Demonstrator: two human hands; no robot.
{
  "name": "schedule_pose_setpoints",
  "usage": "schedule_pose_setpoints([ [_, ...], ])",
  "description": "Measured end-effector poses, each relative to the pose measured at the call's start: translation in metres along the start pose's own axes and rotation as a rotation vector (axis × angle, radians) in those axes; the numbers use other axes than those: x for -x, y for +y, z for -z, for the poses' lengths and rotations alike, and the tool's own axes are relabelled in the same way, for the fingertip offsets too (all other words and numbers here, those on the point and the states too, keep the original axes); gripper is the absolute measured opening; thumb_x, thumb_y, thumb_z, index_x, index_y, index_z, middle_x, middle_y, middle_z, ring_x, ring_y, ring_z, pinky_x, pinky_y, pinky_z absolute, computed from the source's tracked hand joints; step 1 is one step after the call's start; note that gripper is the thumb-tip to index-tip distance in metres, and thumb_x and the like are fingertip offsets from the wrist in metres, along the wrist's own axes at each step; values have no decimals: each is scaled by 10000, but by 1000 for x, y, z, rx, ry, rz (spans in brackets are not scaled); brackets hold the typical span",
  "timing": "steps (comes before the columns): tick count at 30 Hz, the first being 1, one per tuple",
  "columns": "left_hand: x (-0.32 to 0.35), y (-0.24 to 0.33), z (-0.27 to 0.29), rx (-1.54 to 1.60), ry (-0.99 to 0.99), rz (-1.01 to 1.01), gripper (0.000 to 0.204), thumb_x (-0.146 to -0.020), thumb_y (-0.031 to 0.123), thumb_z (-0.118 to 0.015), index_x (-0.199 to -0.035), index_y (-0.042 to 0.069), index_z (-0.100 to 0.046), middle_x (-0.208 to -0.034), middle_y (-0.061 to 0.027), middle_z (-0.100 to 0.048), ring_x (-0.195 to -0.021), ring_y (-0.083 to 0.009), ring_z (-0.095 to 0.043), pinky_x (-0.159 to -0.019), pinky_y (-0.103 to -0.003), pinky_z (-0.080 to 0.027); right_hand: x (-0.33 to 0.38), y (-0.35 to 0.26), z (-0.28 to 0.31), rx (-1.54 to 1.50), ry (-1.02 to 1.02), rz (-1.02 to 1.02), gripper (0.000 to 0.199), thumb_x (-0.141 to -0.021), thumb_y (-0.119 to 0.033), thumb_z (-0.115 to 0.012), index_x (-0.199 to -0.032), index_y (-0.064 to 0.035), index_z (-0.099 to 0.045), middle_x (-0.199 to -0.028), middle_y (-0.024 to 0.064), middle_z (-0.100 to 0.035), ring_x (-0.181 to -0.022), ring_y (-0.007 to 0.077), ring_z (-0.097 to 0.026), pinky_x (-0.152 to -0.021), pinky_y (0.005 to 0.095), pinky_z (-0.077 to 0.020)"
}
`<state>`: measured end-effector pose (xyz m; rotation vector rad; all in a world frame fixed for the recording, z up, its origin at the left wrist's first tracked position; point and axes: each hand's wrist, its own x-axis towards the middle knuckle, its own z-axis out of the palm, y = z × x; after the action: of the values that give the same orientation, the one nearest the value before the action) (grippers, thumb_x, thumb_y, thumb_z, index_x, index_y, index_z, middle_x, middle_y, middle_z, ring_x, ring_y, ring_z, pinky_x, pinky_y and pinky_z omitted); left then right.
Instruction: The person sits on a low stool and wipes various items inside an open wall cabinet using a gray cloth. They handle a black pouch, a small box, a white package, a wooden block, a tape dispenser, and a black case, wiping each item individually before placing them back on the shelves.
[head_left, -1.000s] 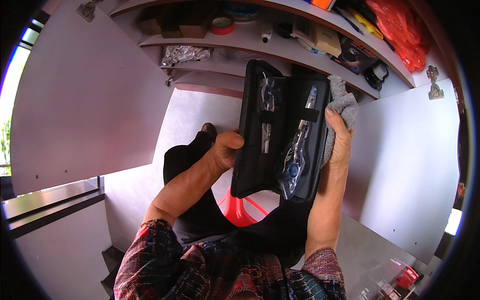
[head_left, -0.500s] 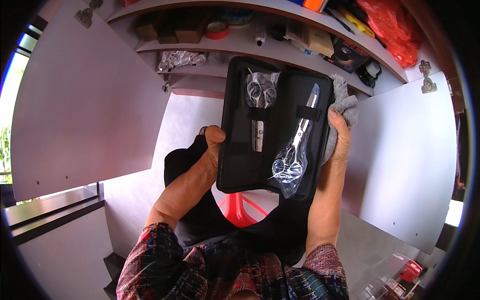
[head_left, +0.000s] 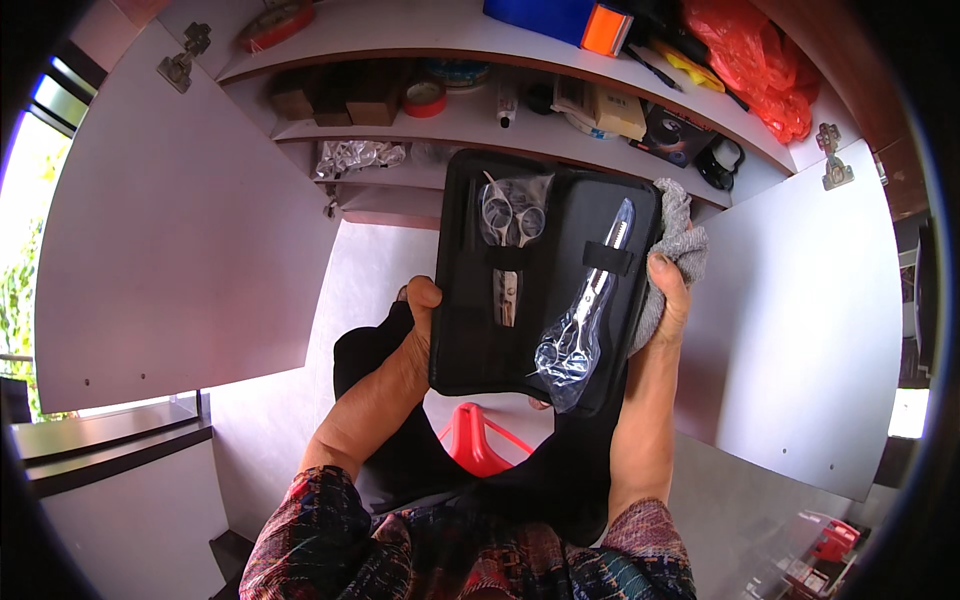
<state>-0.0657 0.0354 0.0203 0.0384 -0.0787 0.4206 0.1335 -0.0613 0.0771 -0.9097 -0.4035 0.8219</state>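
I hold an opened black case (head_left: 465, 360) in front of me, tilted slightly. My left hand (head_left: 422, 310) grips its left edge, thumb on the front and the other fingers mostly hidden behind. On the right edge is my right hand (head_left: 668, 300), which also pinches a grey cloth (head_left: 680, 240) against the case. Inside, black straps hold two pairs of scissors. The left pair of scissors (head_left: 507, 300) has its handles up in clear plastic. At the right, the thinning scissors (head_left: 590, 290), with a toothed blade, point upward inside a clear plastic sleeve.
Cabinet shelves (head_left: 400, 50) lie beyond the case, holding a red tape roll (head_left: 424, 97), small boxes and a red plastic bag (head_left: 745, 60). Opened white doors stand at left (head_left: 180, 250) and right (head_left: 800, 320). A red stool (head_left: 470, 440) shows between my legs.
The case has shifted slightly down and left in the picture, with both hands still on it. The view now takes in more of the upper shelf.
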Motion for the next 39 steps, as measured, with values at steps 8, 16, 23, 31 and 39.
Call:
schedule_pose_setpoints([
  [8,-8,-6,-5,7,17,4,727,-600,181,-567,-1287,-7,-422,-1200,-216,-534,-1054,-321,-571,-953,-436,-436,-2,-5,-3,54,-51,85,625,-719,-142,-604,-1291,-92,-359,-1025,133,-581,-786,227,-632,-656,348,-574],
  [16,-15,-16,-14,4,118,85,711,-624,276,-533,-1275,4,-442,-1182,-217,-546,-1043,-327,-572,-953,-433,-435,7,9,-12,141,28,84,510,-751,-120,-650,-1223,-58,-469,-1035,38,-542,-913,121,-530,-841,262,-423],
  [23,-6,-17,42,-706,285,-410,473,-922,392,-415,-1194,15,-500,-1102,-140,-590,-960,-266,-600,-908,-374,-466,35,59,-48,1139,-543,854,520,-553,-103,-718,-1054,-116,-580,-1057,119,-506,-943,305,-509,-788,428,-418],
  [31,-6,-12,68,-431,266,-226,587,-883,495,-480,-1301,88,-411,-1243,-117,-503,-1082,-237,-547,-948,-366,-442,32,58,-49,1262,-591,860,531,-561,-133,-710,-1078,-109,-588,-1089,133,-491,-1000,322,-480,-824,450,-392],
  [39,-8,-22,14,-621,362,224,667,-719,336,-692,-1240,-3,-451,-1091,-189,-592,-956,-298,-618,-861,-418,-507,-34,43,-22,1325,-4,669,428,-747,-190,-651,-1155,-152,-527,-1190,115,-467,-1100,319,-432,-873,425,-357],
])
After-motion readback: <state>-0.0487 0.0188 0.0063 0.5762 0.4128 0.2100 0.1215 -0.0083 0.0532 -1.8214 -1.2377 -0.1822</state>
